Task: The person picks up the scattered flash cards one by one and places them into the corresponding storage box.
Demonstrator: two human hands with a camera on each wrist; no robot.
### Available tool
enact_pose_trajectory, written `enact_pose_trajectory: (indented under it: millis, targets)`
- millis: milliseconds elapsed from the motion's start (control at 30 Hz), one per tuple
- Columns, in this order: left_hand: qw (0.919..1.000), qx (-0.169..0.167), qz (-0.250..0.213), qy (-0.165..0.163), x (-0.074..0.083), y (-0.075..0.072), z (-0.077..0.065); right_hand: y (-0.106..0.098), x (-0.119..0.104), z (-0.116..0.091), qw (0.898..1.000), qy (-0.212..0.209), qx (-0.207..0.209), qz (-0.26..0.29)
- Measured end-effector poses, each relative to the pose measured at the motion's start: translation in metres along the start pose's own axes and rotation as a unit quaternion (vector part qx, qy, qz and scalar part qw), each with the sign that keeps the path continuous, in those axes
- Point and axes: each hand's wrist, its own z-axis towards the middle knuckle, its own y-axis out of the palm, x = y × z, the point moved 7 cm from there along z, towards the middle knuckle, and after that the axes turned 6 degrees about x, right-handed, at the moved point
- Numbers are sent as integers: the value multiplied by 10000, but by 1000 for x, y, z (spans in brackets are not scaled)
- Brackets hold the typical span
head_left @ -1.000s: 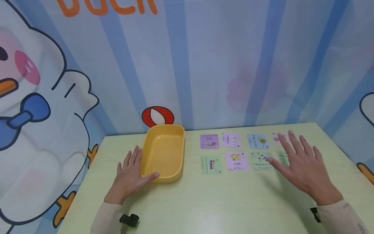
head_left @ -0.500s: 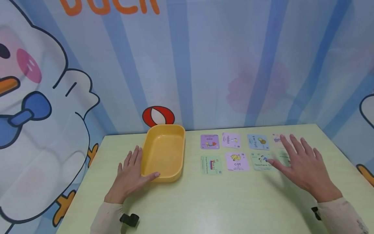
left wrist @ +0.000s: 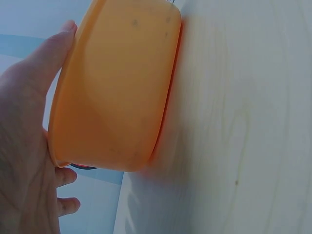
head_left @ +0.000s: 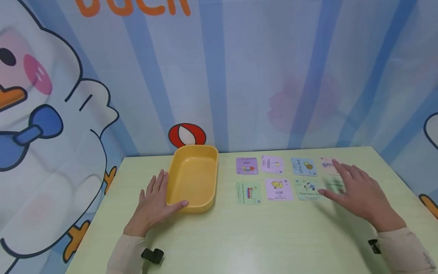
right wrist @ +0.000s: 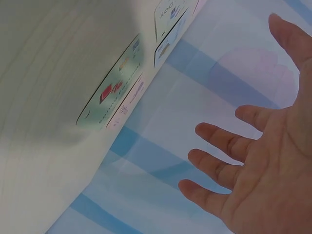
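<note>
My left hand [head_left: 152,208] rests at the near left corner of an empty yellow plastic tray [head_left: 193,179]. Its thumb lies over the near rim and its straight fingers run along the left side; the left wrist view shows the tray's outer wall [left wrist: 117,87] beside the palm. On the right, my right hand [head_left: 364,196] hovers with spread fingers over the rightmost cards, holding nothing. Beneath it a green card [head_left: 335,184] and a pink card [head_left: 328,164] are partly hidden. The Teachers' Day card [head_left: 306,188] lies close to the thumb.
More picture cards lie in two rows: a purple zoo card [head_left: 246,166], a rabbit card [head_left: 272,164], a kiwi fruit card [head_left: 303,166], a green boat card [head_left: 248,193] and a cat card [head_left: 279,189]. A printed curtain [head_left: 249,76] hangs behind the pale table [head_left: 232,239].
My right hand has turned a little and its fingers have drawn closer together, showing more of the cards below. The left hand stays at the tray. The head view has shifted slightly.
</note>
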Motion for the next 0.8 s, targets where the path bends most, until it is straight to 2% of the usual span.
enact_pose_trajectory:
  millis: [167, 400, 567, 800]
  targets:
    - [10000, -8, -25, 45, 0, 0, 0, 3, 8, 1, 9996, 49, -290, 1]
    - [9999, -76, -74, 12, 1, -1, 1, 9, 19, 2, 9964, 62, -800, 287]
    - [9999, -96, -54, 1, 1, -1, 1, 13, 31, 3, 9933, 226, -1094, 303]
    - [9999, -90, -60, -42, -1, 0, 0, 19, 51, 6, 9866, 370, -1402, 744]
